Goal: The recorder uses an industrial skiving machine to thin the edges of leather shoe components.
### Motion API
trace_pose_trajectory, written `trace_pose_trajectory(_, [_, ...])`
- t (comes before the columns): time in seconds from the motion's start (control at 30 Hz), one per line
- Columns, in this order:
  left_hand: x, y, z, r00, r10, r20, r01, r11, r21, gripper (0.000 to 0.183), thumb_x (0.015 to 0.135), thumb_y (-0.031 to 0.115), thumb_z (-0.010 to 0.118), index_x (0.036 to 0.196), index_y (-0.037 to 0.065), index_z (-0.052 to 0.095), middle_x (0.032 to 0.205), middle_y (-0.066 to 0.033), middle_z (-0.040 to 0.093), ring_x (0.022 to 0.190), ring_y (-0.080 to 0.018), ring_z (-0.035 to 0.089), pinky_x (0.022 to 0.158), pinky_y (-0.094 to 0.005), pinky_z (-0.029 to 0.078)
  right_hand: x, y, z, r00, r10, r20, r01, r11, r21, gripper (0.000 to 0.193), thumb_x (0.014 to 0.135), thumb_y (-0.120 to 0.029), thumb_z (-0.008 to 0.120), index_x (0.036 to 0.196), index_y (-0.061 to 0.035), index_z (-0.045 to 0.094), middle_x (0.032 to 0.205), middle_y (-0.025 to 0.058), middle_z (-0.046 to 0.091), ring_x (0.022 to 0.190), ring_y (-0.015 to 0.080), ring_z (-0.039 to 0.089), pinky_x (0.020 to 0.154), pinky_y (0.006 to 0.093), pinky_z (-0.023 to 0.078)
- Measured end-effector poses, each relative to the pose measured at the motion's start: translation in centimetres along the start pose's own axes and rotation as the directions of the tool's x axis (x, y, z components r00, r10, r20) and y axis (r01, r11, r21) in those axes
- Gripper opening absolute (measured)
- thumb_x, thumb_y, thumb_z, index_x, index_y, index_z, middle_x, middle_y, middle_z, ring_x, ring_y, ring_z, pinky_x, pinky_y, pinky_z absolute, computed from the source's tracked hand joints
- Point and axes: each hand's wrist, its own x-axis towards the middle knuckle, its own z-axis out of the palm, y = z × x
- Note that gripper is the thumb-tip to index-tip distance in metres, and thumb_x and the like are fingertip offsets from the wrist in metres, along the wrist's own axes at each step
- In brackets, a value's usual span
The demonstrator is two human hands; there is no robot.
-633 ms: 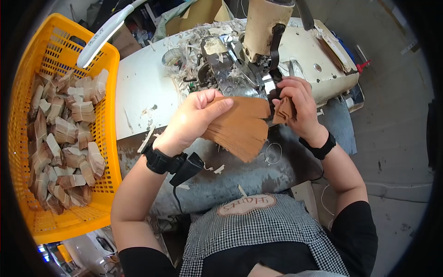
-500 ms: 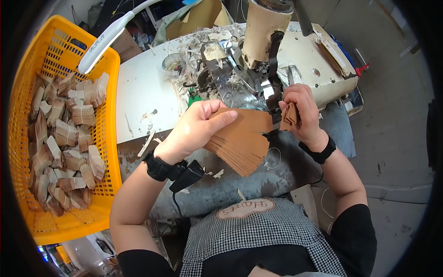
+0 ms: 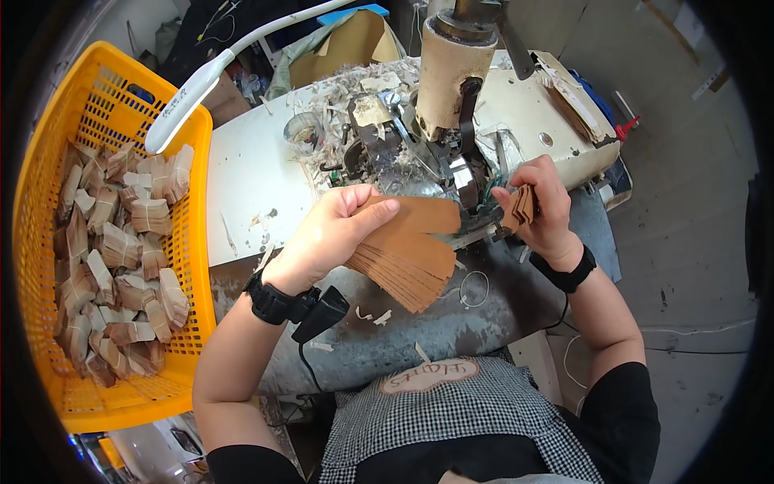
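Note:
My left hand is closed on a fan of brown leather strips, its thumb pressed on top. The strips spread to the right, with one set apart above the others. In my right hand a small stack of folded brown pieces is pinched between fingers and thumb. Both hands are in front of a cream machine, whose metal working parts lie between and just beyond them. The ends of the strips under my left palm are hidden.
At the left, a yellow plastic basket holds many bundles of pale strips. Scraps and fluff litter the white tabletop. A white lamp reaches over the basket. A thin ring lies near the front edge.
My right hand has moved right, away from the strips, with the folded pieces still in it. The fan of strips has shifted slightly left with my left hand. The view has also moved a little.

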Motion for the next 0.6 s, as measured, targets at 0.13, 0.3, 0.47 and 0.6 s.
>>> trace_pose_trajectory(0.13, [0.2,-0.7,-0.6,0.999,0.034,0.016,-0.034,0.999,-0.005,0.021,0.098,0.026,0.059,0.091,0.006,0.062,0.081,0.0042,0.064,0.073,-0.0011,0.055,0.067,-0.0210,0.046,0.2,0.0,-0.1,1.000,0.012,0.025,-0.012,1.000,-0.003,0.034,0.071,-0.001,0.080,0.092,-0.0051,0.053,0.082,0.0096,0.054,0.074,0.0290,0.050,0.066,0.0360,0.042])
trace_pose_trajectory(0.3, [0.2,-0.4,-0.8,0.998,0.027,-0.055,-0.030,0.998,-0.052,0.021,0.098,0.026,0.059,0.089,0.007,0.062,0.079,0.0044,0.064,0.070,-0.0012,0.055,0.065,-0.0208,0.046,0.5,0.0,-0.4,0.999,-0.003,0.045,0.004,1.000,-0.017,0.030,0.076,0.005,0.075,0.092,-0.0037,0.051,0.083,0.0096,0.053,0.073,0.0242,0.051,0.063,0.0312,0.043])
trace_pose_trajectory(0.47, [0.7,-0.7,-0.8,0.995,-0.011,-0.101,-0.001,0.992,-0.123,0.021,0.097,0.026,0.059,0.086,0.009,0.062,0.077,0.0041,0.064,0.066,-0.0016,0.055,0.061,-0.0207,0.045,0.7,0.1,-0.4,0.997,0.025,0.075,-0.025,1.000,0.003,0.031,0.076,0.004,0.075,0.093,-0.0039,0.050,0.094,0.0128,0.057,0.081,0.0274,0.056,0.071,0.0325,0.047])
trace_pose_trajectory(0.6, [1.5,-1.1,-0.2,0.998,0.012,-0.068,-0.016,0.998,-0.056,0.022,0.096,0.028,0.061,0.087,0.008,0.063,0.078,0.0031,0.065,0.066,-0.0020,0.056,0.059,-0.0211,0.046,1.7,0.1,0.2,0.991,-0.008,0.130,0.009,1.000,-0.008,0.034,0.074,0.001,0.077,0.094,-0.0041,0.050,0.105,0.0146,0.060,0.094,0.0311,0.058,0.081,0.0352,0.048])
